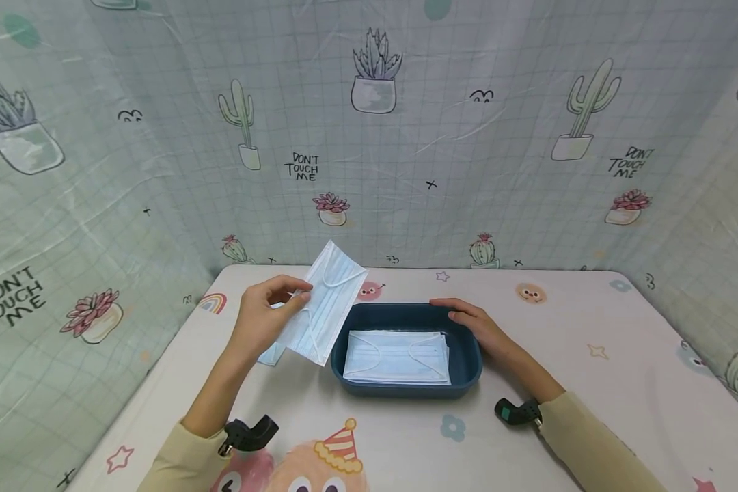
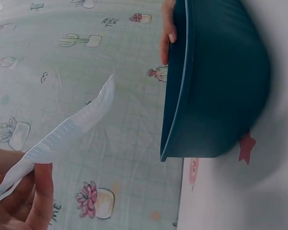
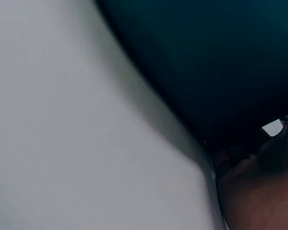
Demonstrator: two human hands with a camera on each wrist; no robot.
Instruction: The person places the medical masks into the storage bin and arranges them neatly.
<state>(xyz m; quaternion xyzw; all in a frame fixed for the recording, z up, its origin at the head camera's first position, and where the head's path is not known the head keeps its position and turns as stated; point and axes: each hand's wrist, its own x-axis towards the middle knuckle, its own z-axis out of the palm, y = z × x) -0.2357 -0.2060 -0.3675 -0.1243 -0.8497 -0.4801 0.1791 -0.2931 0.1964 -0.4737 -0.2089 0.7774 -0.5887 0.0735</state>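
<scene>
Here, at the left, the left hand (image 1: 264, 318) holds a pale blue face mask (image 1: 322, 311) up off the surface (image 1: 590, 383), its fingers (image 1: 298, 301) pinched on the mask's near edge — the mask hangs tilted, just left of the dark blue tray (image 1: 467, 372). Another mask (image 1: 272, 354) lies partly hidden on the surface beneath that hand. In the middle, the tray holds a flat stack of masks (image 1: 398, 357). To the right, the right hand (image 1: 476, 324) rests on the tray's far right rim, fingers (image 1: 445, 303) laid along the edge and lightly bent over it — the left wrist view shows a fingertip (image 2: 172, 38) hooked on the rim.
</scene>
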